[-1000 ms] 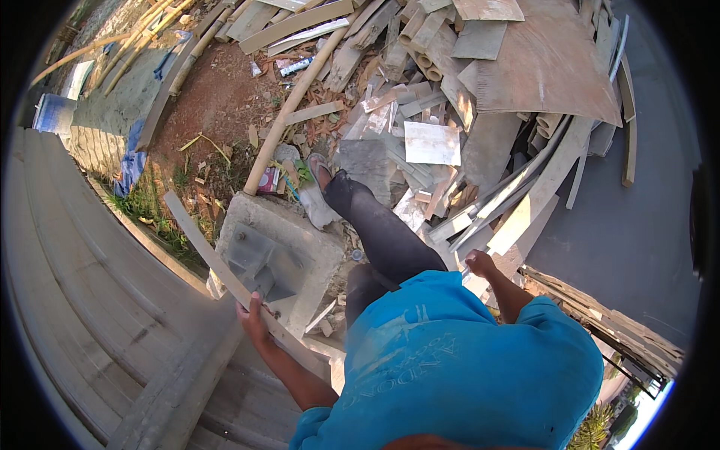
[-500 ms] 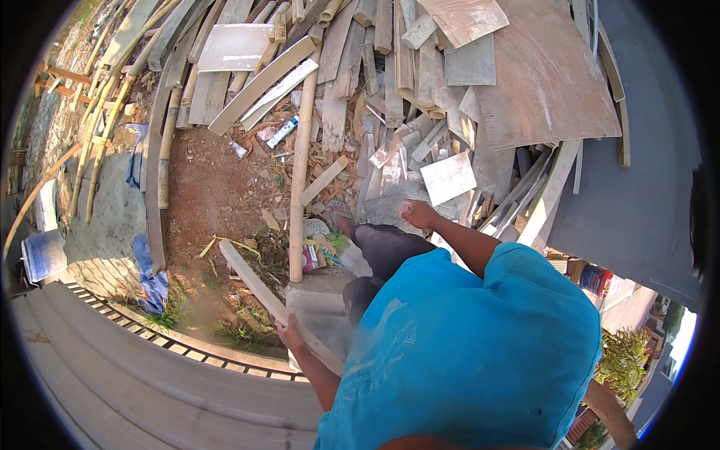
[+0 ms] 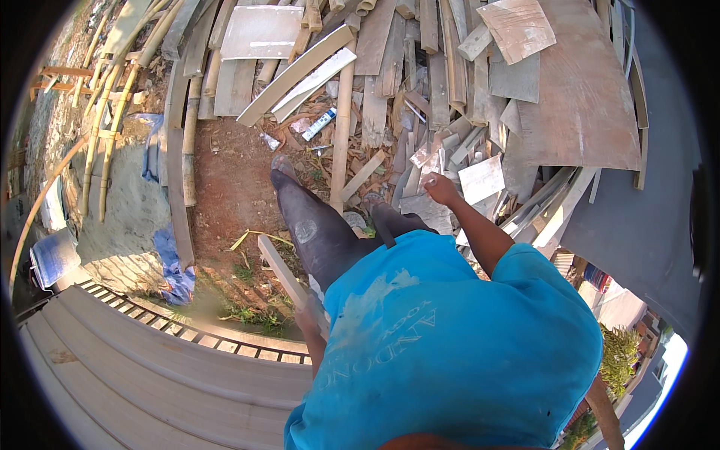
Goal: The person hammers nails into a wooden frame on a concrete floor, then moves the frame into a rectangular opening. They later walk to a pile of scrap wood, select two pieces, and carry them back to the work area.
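Observation:
My left hand (image 3: 308,319) is closed around a short, pale wooden plank (image 3: 280,271). The plank slants up and away from my left side, and its lower end is hidden by my arm and body. My right hand (image 3: 442,189), held out in front of me, is closed. A pale spot shows at its fingers, but I cannot make out whether it is a held thing. Close beside that hand, below it, is a square white board piece (image 3: 482,180) on a heap of wood scraps (image 3: 469,146).
Long boards and a large brownish sheet (image 3: 577,112) cover the far side. A bamboo pole (image 3: 342,135) lies ahead, by a blue-and-white tube (image 3: 319,124). Blue tarp (image 3: 174,259) lies left on the ground. Ridged roofing (image 3: 150,367) fills the near left; a dark grey surface (image 3: 637,232) the right.
My left leg has stepped forward onto the red soil. The plank has come along in my left hand, closer to my body. My right hand remains closed in front of me.

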The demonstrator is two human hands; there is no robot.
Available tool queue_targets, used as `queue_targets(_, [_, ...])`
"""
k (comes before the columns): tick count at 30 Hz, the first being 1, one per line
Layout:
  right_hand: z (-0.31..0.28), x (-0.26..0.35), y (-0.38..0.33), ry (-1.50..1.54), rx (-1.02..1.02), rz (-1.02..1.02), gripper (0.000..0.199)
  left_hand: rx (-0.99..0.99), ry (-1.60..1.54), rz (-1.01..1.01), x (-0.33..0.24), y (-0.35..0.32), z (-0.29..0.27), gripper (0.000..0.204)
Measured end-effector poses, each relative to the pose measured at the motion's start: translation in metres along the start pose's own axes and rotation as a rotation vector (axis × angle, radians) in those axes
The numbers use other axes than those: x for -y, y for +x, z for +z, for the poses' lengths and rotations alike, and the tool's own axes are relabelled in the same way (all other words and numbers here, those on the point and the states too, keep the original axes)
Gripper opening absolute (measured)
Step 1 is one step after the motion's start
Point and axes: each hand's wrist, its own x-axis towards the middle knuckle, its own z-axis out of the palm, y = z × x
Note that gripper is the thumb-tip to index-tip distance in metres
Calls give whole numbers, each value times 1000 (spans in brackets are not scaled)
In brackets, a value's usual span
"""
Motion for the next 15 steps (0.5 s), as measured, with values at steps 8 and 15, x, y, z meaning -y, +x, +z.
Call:
queue_targets(8, [49, 76, -51, 408, -85, 535, 18, 73, 558, 160, -187, 166, -89, 68])
queue_targets(15, [60, 205, -69, 208, -122, 598, 16, 203, 522, 286, -373, 206, -124, 55])
